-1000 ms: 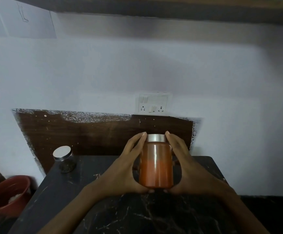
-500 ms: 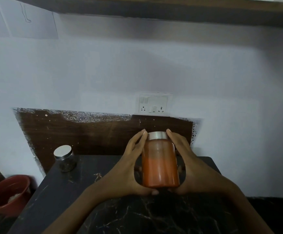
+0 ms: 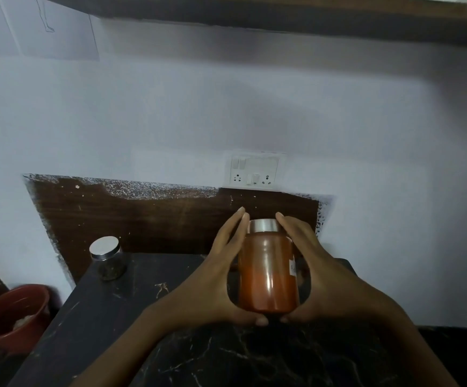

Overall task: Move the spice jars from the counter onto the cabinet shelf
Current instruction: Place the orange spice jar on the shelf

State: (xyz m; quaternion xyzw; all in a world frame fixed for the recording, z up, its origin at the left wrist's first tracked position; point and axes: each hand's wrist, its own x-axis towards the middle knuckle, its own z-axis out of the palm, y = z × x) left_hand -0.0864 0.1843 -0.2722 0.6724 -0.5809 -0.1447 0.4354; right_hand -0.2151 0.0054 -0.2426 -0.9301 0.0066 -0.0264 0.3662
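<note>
Cradling the orange spice jar [image 3: 268,275] between both palms, the person holds it upright a little right of centre in the frame, over the black marble counter [image 3: 143,317]. The left hand [image 3: 210,289] presses one flank and the right hand [image 3: 330,283] the other. Fingers run up the sides towards the silver lid [image 3: 263,226], and both thumbs tuck under the base. That is a firm two-handed clamp, and it makes sense: the jar is wide, glossy and smooth, with powder filling most of it, so thumbs beneath take the weight while the palms stop it tipping. With thumbs under the base, it looks to be just clear of the counter, though I cannot tell for sure. A white label [image 3: 293,268] peeks out beside the right palm, too blurred to read. Over at lower left, a small dark-filled jar [image 3: 109,258] with its own metal cap waits at the counter's back corner, against the brown backsplash panel [image 3: 143,213], so there is at least one more trip to come. Along the top of the frame runs a dark wooden shelf edge [image 3: 254,12], likely the destination, well above the hands. A switch-and-socket plate [image 3: 254,171] sits on the wall between them, and a red tub [image 3: 11,317] sits at far lower left. The lift looks early, with a long way up to go.
</note>
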